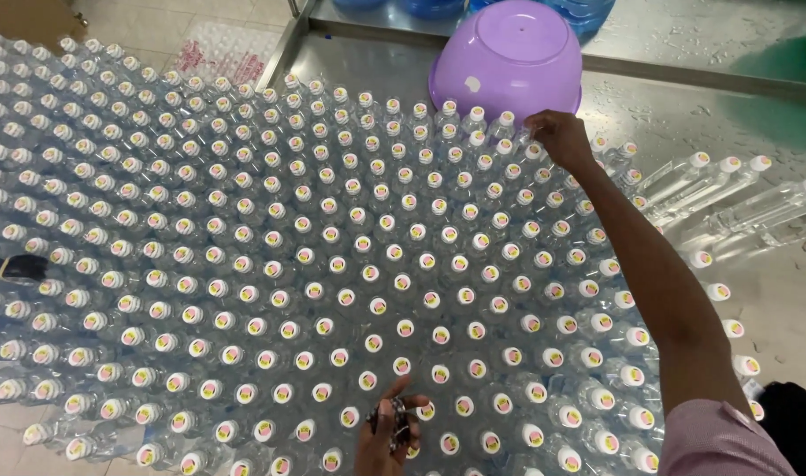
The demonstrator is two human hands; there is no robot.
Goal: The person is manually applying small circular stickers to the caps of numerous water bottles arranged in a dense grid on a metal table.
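Several clear plastic bottles (332, 264) with white caps stand upright, packed close together across the surface. My right hand (557, 137) reaches to the far edge of the group and grips the top of one bottle next to the upturned purple basin (508, 57). My left hand (387, 432) is low in the view, above the nearest bottles, closed on a small bunch of dark things that I cannot make out.
A few bottles (738, 198) lie on their sides at the right on the wet metal table (667, 115). Blue water jugs (579, 11) stand at the back. A dark object (11, 267) lies among the bottles at the left.
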